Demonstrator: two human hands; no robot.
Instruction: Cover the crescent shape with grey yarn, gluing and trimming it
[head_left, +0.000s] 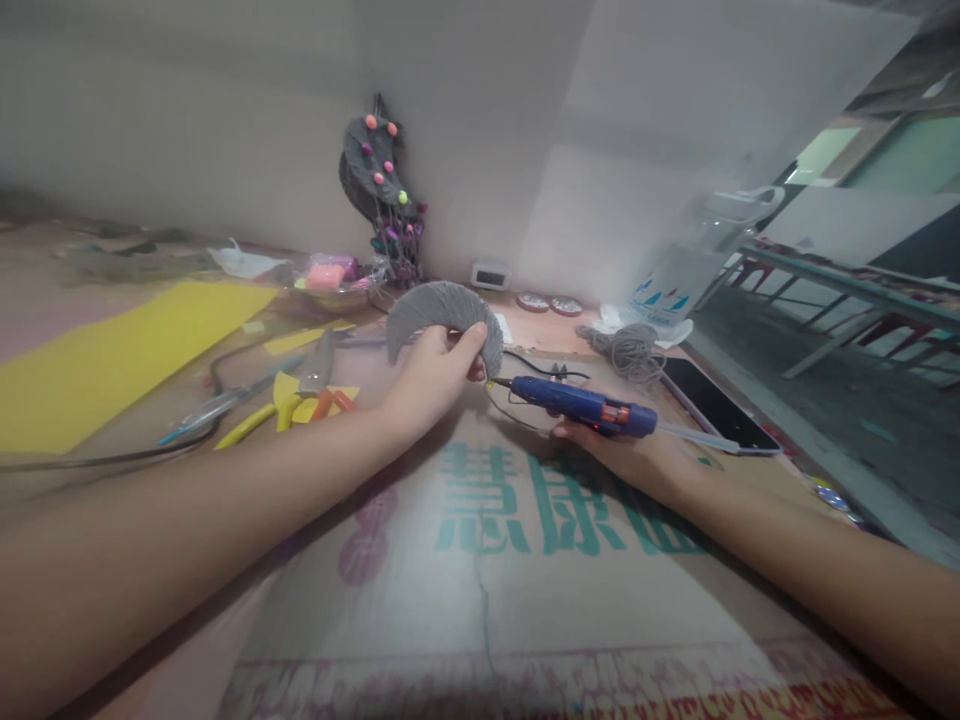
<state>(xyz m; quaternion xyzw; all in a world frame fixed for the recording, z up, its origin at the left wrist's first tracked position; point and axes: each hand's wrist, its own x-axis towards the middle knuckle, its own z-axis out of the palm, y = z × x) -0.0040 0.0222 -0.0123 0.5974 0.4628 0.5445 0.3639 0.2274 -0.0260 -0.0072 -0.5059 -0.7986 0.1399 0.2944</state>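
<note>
My left hand point(442, 365) pinches a grey crescent wrapped in yarn point(439, 305), holding it up above the printed cardboard point(517, 600). A blue hot glue gun point(585, 402) is gripped in my right hand point(607, 445), which is partly hidden behind it. The gun's nozzle points left and meets, or nearly meets, the lower right tip of the crescent. A clear glue stick point(697, 437) sticks out of the gun's back end. From the crescent's tip a thin strand of yarn point(510, 412) trails down to the right.
A finished-looking crescent with pompoms point(375, 170) stands against the wall. Left lie yellow sheets point(127, 360), yellow-handled pliers point(285, 405) and a bowl of pompoms point(334, 285). Right are grey yarn point(630, 350), a phone point(716, 405) and a bottle point(686, 265).
</note>
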